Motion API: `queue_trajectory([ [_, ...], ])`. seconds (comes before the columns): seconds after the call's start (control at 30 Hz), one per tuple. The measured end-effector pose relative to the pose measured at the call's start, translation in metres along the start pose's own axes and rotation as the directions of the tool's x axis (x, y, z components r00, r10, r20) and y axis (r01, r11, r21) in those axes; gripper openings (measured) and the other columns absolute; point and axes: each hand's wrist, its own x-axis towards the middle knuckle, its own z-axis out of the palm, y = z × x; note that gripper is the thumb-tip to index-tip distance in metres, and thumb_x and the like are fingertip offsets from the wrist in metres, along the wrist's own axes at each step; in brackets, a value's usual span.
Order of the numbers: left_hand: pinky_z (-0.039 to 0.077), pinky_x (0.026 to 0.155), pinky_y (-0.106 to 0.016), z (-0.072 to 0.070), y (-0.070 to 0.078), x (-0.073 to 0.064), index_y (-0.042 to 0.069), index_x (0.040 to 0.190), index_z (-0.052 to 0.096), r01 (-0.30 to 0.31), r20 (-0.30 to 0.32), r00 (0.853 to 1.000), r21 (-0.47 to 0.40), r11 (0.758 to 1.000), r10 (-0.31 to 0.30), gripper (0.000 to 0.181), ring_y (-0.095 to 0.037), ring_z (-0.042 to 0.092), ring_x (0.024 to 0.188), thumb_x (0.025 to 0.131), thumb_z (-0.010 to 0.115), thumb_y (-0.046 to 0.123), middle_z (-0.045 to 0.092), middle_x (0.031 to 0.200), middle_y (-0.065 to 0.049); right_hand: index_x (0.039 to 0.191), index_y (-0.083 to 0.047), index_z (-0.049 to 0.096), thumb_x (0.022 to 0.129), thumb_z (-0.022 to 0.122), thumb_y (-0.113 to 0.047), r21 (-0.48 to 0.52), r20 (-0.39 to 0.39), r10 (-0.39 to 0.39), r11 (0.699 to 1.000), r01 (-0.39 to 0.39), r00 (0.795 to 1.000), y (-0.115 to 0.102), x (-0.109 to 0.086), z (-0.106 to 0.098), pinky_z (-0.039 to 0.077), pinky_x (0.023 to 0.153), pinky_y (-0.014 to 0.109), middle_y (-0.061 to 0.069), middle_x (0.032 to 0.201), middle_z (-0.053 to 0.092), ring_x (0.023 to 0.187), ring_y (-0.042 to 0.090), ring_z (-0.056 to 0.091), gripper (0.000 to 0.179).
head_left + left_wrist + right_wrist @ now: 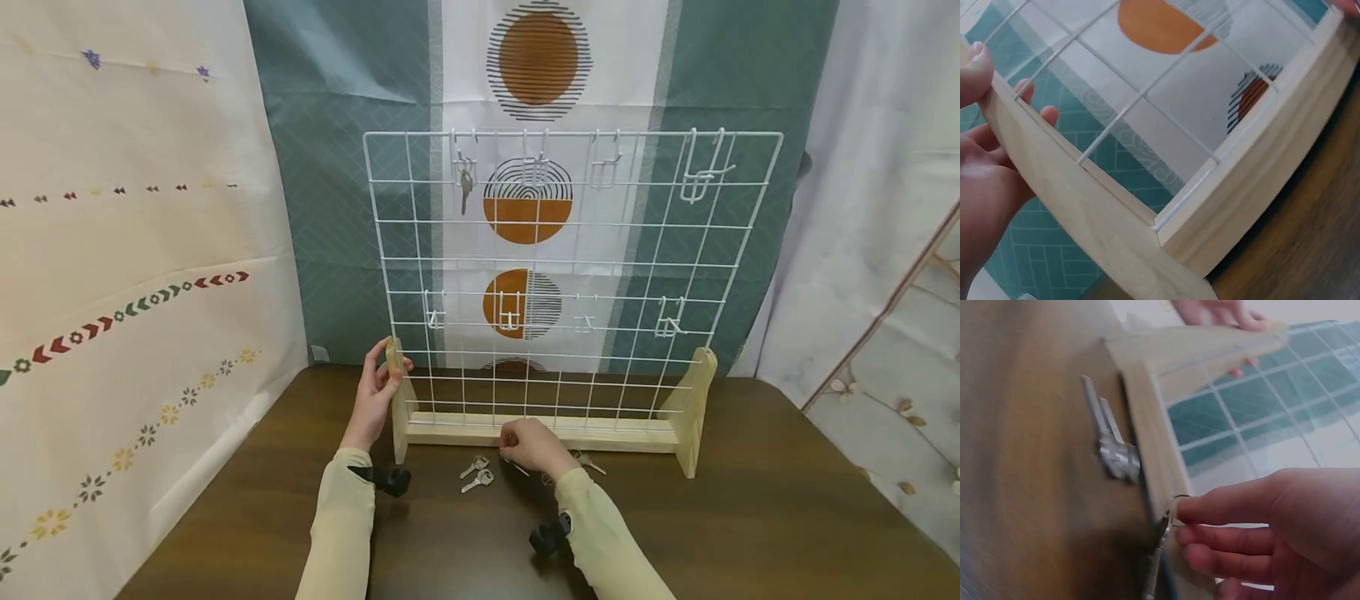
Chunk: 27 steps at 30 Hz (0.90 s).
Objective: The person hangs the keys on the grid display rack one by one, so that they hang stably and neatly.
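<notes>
A white wire grid rack stands upright in a wooden base, with white hooks along its top and lower rows. My left hand grips the left wooden side support, thumb on one side and fingers round the other. Low before the base, my right hand pinches a small key ring, from which a key dangles, blurred. Left of that hand, two keys lie on the table. One key hangs from the upper left hook.
More keys lie on the brown table right of my right hand, partly hidden by it. The wooden crossbar runs along the rack's foot. A patterned curtain hangs behind, and a pale cloth stands at the left.
</notes>
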Motion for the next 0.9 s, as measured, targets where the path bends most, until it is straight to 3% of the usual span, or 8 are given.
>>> queue_trajectory([
  [0.17, 0.044, 0.092, -0.016, 0.006, -0.007, -0.005, 0.015, 0.152, 0.025, -0.012, -0.038, 0.999, 0.052, 0.999, 0.014, 0.058, -0.002, 0.060, 0.108, 0.100, 0.052, 0.015, 0.062, 0.115, 0.001, 0.080, -0.009, 0.066, 0.088, 0.065, -0.006, 0.045, -0.034, -0.010, 0.999, 0.012, 0.999, 0.008, -0.011, -0.016, 0.039, 0.055, 0.025, 0.001, 0.069, 0.061, 0.060, 0.009, 0.049, 0.009],
  [0.37, 0.045, 0.089, -0.014, 0.006, -0.006, -0.005, 0.016, 0.152, 0.028, -0.048, -0.072, 0.996, 0.074, 0.996, 0.053, 0.057, -0.004, 0.061, 0.108, 0.100, 0.052, 0.015, 0.064, 0.111, 0.013, 0.084, -0.010, 0.068, 0.090, 0.065, -0.007, 0.030, -0.186, 0.012, 1.000, -0.006, 0.983, 0.006, -0.015, -0.043, 0.043, 0.061, 0.027, 0.001, 0.077, 0.068, 0.066, 0.009, 0.054, 0.008],
  [0.6, 0.045, 0.090, -0.015, 0.009, -0.005, -0.003, 0.019, 0.152, 0.027, -0.013, -0.045, 0.999, 0.082, 0.997, 0.016, 0.057, -0.006, 0.061, 0.110, 0.100, 0.051, 0.018, 0.063, 0.113, 0.012, 0.087, -0.011, 0.068, 0.092, 0.064, -0.011, 0.004, -0.336, 0.097, 0.995, -0.102, 0.937, 0.004, -0.027, -0.068, 0.042, 0.058, 0.027, -0.003, 0.070, 0.064, 0.060, 0.007, 0.051, 0.006],
  [0.73, 0.044, 0.091, -0.014, 0.008, -0.002, -0.003, 0.021, 0.153, 0.025, 0.022, -0.037, 0.999, 0.095, 0.995, -0.019, 0.058, -0.004, 0.060, 0.111, 0.101, 0.050, 0.019, 0.062, 0.114, 0.013, 0.089, -0.011, 0.069, 0.092, 0.065, -0.013, -0.026, -0.415, 0.069, 0.996, -0.087, 0.907, -0.003, -0.032, -0.083, 0.044, 0.061, 0.029, -0.002, 0.072, 0.067, 0.061, 0.008, 0.054, 0.005],
  [0.9, 0.043, 0.090, -0.013, 0.005, 0.004, 0.000, 0.020, 0.153, 0.024, 0.024, -0.036, 0.999, 0.100, 0.995, -0.020, 0.057, -0.002, 0.060, 0.110, 0.101, 0.049, 0.017, 0.060, 0.117, 0.006, 0.095, -0.011, 0.071, 0.091, 0.066, -0.013, -0.080, -0.522, -0.008, 0.996, -0.039, 0.853, -0.018, -0.033, -0.099, 0.049, 0.065, 0.033, 0.001, 0.081, 0.072, 0.067, 0.013, 0.062, 0.007],
])
